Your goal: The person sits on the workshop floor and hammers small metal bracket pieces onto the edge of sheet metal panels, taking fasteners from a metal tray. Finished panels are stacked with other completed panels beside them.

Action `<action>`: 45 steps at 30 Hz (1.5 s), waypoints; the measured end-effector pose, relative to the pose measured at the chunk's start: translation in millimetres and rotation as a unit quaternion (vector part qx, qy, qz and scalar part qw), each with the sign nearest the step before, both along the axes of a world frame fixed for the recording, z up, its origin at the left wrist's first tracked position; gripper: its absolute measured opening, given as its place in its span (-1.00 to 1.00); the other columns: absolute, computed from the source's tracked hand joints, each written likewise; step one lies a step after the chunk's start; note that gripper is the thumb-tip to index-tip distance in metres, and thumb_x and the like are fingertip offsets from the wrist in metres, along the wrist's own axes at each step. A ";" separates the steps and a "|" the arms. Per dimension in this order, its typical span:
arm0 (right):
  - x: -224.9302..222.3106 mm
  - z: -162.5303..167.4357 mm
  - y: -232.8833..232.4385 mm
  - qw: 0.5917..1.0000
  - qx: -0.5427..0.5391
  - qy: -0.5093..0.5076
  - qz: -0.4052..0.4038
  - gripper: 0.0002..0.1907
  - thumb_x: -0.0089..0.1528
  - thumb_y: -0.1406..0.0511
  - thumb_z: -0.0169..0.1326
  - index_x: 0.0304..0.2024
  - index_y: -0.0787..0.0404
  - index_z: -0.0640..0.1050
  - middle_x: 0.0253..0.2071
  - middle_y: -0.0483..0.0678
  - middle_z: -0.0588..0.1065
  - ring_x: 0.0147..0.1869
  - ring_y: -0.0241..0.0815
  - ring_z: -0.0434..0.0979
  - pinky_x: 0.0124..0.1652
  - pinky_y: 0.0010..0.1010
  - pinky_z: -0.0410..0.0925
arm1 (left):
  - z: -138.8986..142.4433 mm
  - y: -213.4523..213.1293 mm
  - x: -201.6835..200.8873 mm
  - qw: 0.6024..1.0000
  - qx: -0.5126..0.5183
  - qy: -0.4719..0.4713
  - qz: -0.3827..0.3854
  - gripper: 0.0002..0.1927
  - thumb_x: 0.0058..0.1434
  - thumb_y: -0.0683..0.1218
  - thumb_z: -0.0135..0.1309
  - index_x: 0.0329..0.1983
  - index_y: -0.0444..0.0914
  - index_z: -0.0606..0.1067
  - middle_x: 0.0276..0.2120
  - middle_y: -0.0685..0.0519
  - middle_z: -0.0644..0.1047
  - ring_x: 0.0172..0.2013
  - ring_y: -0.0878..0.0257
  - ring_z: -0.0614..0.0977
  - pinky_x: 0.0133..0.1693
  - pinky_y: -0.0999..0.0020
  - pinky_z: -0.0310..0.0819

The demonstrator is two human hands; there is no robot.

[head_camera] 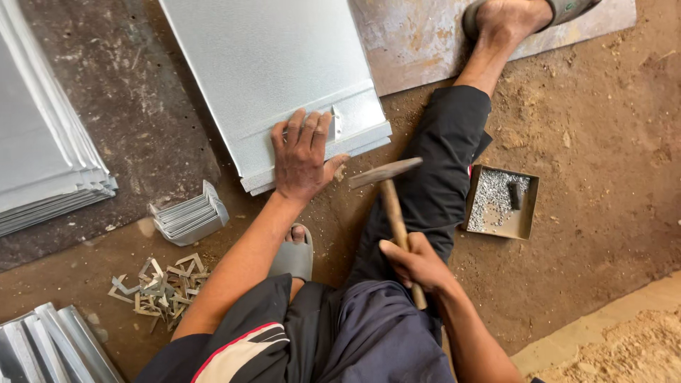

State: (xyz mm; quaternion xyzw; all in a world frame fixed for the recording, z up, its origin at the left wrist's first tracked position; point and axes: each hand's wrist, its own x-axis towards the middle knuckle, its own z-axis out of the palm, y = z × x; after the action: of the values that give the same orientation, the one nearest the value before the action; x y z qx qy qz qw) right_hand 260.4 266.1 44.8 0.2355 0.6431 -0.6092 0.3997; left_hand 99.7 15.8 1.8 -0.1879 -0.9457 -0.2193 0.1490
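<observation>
Bare dirt floor lies open to the right, broken only by the small tray of rivets just beside the outstretched leg. To the left, the stack of folded brackets, the scrap clips and the piled sheets crowd the ground. Between the metal sheet and the hammer a narrow gap of floor stays free.

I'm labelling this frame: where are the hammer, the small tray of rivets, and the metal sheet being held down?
hammer (385, 173): head view, on its steel head.
small tray of rivets (526, 224): head view, on its right rim.
metal sheet (269, 64): head view, on its bare middle.
</observation>
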 end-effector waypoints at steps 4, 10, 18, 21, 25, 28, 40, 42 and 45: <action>-25.1 -26.2 -48.1 0.995 0.080 -0.057 0.030 -0.60 0.29 0.12 0.15 -0.48 0.19 0.34 -0.65 -0.12 0.33 -0.69 -0.29 0.26 -0.65 -0.39 0.15 | 2.7 9.4 -5.8 1.000 -0.016 0.012 -0.003 -0.04 -0.03 0.30 0.44 0.30 -0.29 0.37 0.16 -0.06 0.44 0.26 -0.01 0.35 0.25 -0.08 0.12; -44.6 -13.4 24.9 0.826 0.352 0.439 -0.021 -0.62 0.25 0.31 0.20 0.10 0.28 0.53 -0.16 0.05 0.55 -0.16 -0.18 0.59 -0.15 -0.40 0.48 | 7.7 14.3 -11.2 1.000 -0.017 0.012 -0.010 -0.03 -0.04 0.29 0.45 0.32 -0.28 0.37 0.18 -0.04 0.44 0.27 0.00 0.36 0.25 -0.06 0.13; -14.8 -81.7 169.8 0.724 0.616 0.308 0.028 -0.68 0.12 0.36 0.28 -0.13 0.45 0.61 -0.06 0.22 0.60 -0.13 0.08 0.64 -0.09 -0.23 0.47 | 2.3 24.2 -15.3 1.000 -0.014 0.003 -0.003 -0.01 -0.05 0.30 0.44 0.33 -0.28 0.36 0.18 -0.05 0.44 0.27 -0.01 0.35 0.26 -0.07 0.12; -9.4 -92.4 158.1 0.727 0.605 0.325 -0.001 -0.86 0.19 0.37 0.24 -0.31 0.38 0.65 -0.04 0.14 0.63 -0.14 0.07 0.66 -0.06 -0.23 0.47 | 0.6 24.0 -18.2 1.000 -0.018 0.002 -0.008 0.00 -0.03 0.31 0.44 0.34 -0.28 0.35 0.19 -0.06 0.43 0.29 -0.01 0.34 0.27 -0.07 0.11; -10.8 -86.5 167.0 0.769 0.566 0.277 -0.110 -0.85 0.17 0.30 0.26 -0.28 0.26 0.71 -0.31 0.06 0.64 -0.28 -0.10 0.63 -0.20 -0.27 0.46 | -0.1 17.1 -19.4 0.999 0.029 0.018 -0.025 0.02 -0.05 0.30 0.44 0.35 -0.30 0.33 0.26 -0.13 0.38 0.31 -0.04 0.31 0.31 -0.09 0.05; -10.0 -83.6 183.7 0.783 0.539 0.253 -0.180 -0.83 0.17 0.25 0.29 -0.36 0.25 0.67 -0.38 0.02 0.62 -0.35 -0.21 0.59 -0.29 -0.31 0.47 | 2.2 -4.8 -8.0 0.998 0.061 0.020 -0.020 -0.08 -0.01 0.27 0.48 0.30 -0.24 0.38 0.31 -0.13 0.34 0.36 -0.06 0.28 0.37 -0.07 0.02; -22.5 -41.3 139.7 0.833 0.235 0.344 -0.365 -0.93 0.31 0.42 0.17 -0.17 0.31 0.62 -0.25 -0.06 0.58 -0.23 -0.31 0.58 -0.15 -0.46 0.49 | -14.4 -47.0 22.7 1.000 0.008 0.012 0.001 -0.32 -0.10 0.00 0.55 0.03 -0.22 0.45 0.25 -0.13 0.38 0.38 -0.06 0.32 0.42 -0.11 0.05; -40.7 -30.0 96.9 0.856 0.131 0.373 -0.332 -0.89 0.30 0.48 0.17 -0.12 0.36 0.64 -0.21 -0.03 0.59 -0.18 -0.29 0.59 -0.08 -0.45 0.48 | -13.7 -36.0 20.2 1.000 0.021 0.007 -0.001 -0.32 -0.11 -0.04 0.54 0.03 -0.23 0.44 0.24 -0.13 0.39 0.37 -0.08 0.33 0.41 -0.10 0.07; -74.3 -34.4 29.4 0.911 0.021 0.334 -0.243 -0.86 0.21 0.48 0.19 -0.16 0.35 0.64 -0.22 -0.04 0.62 -0.18 -0.26 0.63 -0.07 -0.44 0.50 | -11.3 -24.8 18.3 0.999 0.039 0.016 -0.003 -0.33 -0.11 -0.05 0.53 0.03 -0.23 0.44 0.23 -0.13 0.38 0.35 -0.09 0.32 0.39 -0.12 0.06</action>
State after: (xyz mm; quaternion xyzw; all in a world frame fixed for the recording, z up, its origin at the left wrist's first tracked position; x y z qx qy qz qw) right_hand 186.0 295.5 10.5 0.1755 0.6744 -0.7172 -0.0034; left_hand 118.0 -9.0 -9.5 -0.1879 -0.9335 -0.2532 0.1706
